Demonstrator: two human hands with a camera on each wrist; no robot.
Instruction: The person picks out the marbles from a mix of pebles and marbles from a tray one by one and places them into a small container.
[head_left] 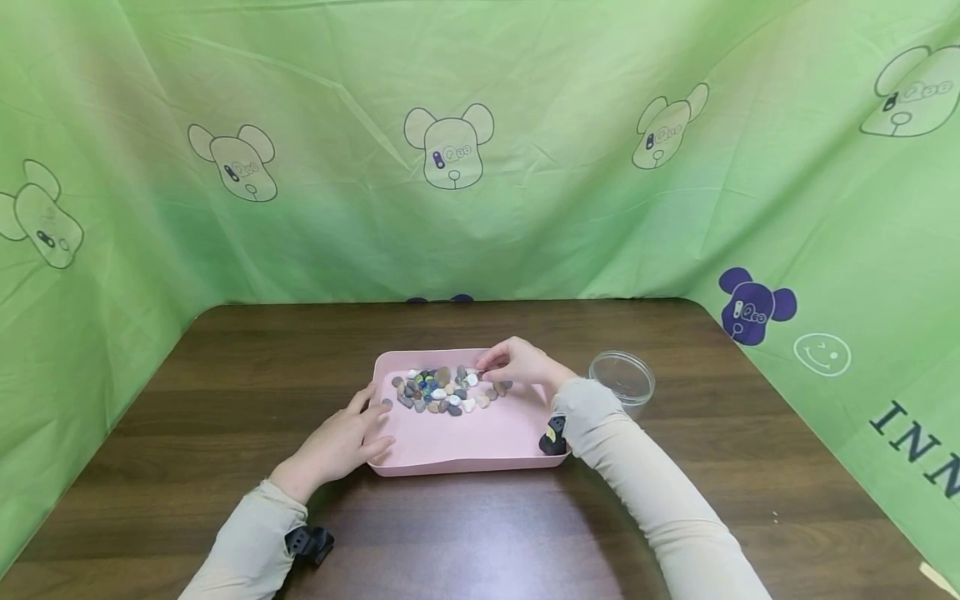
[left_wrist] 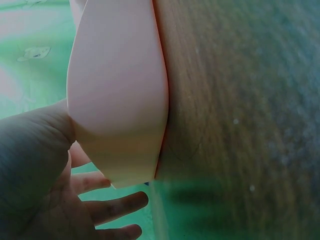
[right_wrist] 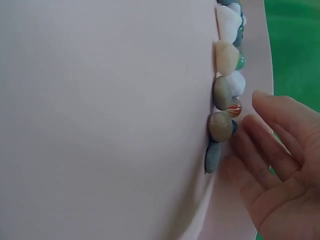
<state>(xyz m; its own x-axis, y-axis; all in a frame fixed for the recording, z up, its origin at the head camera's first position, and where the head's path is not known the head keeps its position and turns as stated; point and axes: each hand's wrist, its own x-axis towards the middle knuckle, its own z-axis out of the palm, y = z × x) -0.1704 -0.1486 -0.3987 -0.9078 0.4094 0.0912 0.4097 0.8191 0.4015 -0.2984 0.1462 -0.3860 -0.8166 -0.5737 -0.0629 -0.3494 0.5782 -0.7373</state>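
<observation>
A pink tray (head_left: 465, 442) holds a cluster of pebbles (head_left: 439, 395) in white, grey and brown, with glass marbles among them. At the tray's left side rests my left hand (head_left: 333, 442), its fingers spread along the rim; the left wrist view shows the tray wall (left_wrist: 120, 75) beside the thumb. My right hand (head_left: 522, 365) reaches over the right part of the cluster with fingers slightly bent. In the right wrist view its fingers are close to a red-streaked marble (right_wrist: 233, 109) and a brown pebble (right_wrist: 220, 127), and nothing shows between thumb and fingers.
A clear round container (head_left: 622, 377) stands on the wooden table (head_left: 225, 400) right of the tray, beside my right forearm. A green printed cloth (head_left: 337, 233) hangs behind the table and along its sides.
</observation>
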